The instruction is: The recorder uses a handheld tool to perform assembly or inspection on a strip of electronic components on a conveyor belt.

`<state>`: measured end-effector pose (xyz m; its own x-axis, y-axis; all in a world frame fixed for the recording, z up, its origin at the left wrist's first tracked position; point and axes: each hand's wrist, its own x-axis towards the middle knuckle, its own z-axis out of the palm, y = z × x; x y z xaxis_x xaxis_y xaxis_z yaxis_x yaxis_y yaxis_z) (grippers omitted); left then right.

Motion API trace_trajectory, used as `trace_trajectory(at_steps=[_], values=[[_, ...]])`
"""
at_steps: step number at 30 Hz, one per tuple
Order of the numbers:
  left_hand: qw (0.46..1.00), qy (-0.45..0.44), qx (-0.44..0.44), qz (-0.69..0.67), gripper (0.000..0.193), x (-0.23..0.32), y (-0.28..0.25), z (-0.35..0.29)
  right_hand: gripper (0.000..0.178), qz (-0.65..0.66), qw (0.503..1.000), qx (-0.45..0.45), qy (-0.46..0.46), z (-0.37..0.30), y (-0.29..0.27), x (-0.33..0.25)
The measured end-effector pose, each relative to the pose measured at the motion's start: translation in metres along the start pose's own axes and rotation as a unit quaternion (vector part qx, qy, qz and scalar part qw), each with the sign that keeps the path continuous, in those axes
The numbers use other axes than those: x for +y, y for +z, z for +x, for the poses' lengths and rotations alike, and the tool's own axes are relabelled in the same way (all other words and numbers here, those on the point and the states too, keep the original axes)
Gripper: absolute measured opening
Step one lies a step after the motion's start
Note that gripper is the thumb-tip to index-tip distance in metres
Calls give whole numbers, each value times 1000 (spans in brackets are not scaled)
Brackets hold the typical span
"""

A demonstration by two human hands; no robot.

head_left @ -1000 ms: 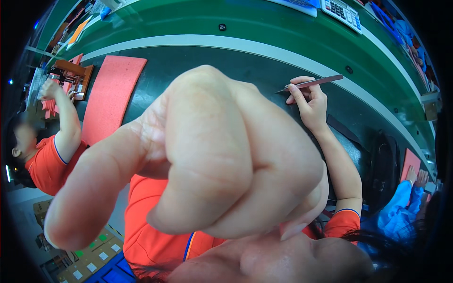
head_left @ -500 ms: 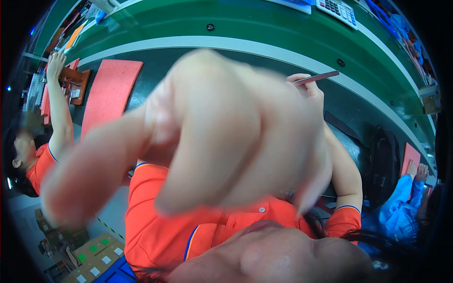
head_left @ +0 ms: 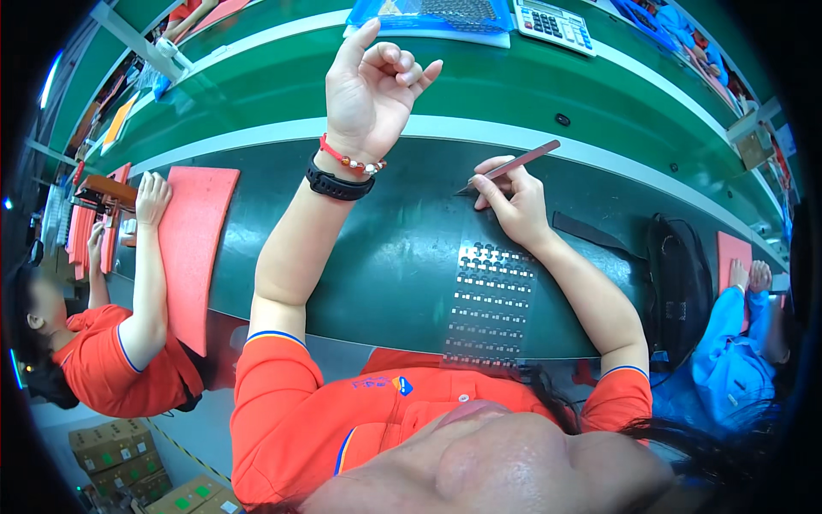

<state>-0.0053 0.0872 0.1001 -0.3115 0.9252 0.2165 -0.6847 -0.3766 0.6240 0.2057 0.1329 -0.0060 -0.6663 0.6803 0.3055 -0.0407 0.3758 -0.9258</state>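
Observation:
My left hand point(head_left: 370, 94) is raised in front of the bench's far edge, palm toward me. Its thumb stands apart from loosely bent fingers, and nothing is in it. A beaded red bracelet point(head_left: 351, 163) and a black wristband point(head_left: 338, 182) circle that wrist. Over the dark green bench top my right hand point(head_left: 518, 206) grips slim brownish-pink tweezers point(head_left: 538, 154), their fine dark tip pointing left and down. On the bench nearer me lies a clear sheet point(head_left: 492, 295) carrying rows of small black and white pieces, left of my right forearm.
A black bag point(head_left: 685, 291) with a strap lies right of my arm. At the far side are a calculator point(head_left: 552, 27) and a blue tray point(head_left: 428, 15). A co-worker in orange sits left by a pink mat point(head_left: 199, 248); another in blue point(head_left: 732, 351) is at right.
My left hand, blurred and close to the camera before, has moved away toward the far side. The clear sheet now shows. My right hand still holds the tweezers, now farther left in the view.

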Motion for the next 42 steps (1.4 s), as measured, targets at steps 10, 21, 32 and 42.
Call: trace_trajectory(at_steps=[10,21,32,42], values=[[981,19,12,191,14,-33,-22,20,12,-16,998,40,-39,0,-4,-5],[611,131,-195,756,57,-168,-36,97,11,-30,998,27,-37,-39,-31,-23],[608,94,-208,761,29,-198,-20,102,12,14,998,52,12,-47,-46,-14],[633,132,-202,735,26,-87,-36,-6,18,133,985,1,109,-35,-61,-6]])
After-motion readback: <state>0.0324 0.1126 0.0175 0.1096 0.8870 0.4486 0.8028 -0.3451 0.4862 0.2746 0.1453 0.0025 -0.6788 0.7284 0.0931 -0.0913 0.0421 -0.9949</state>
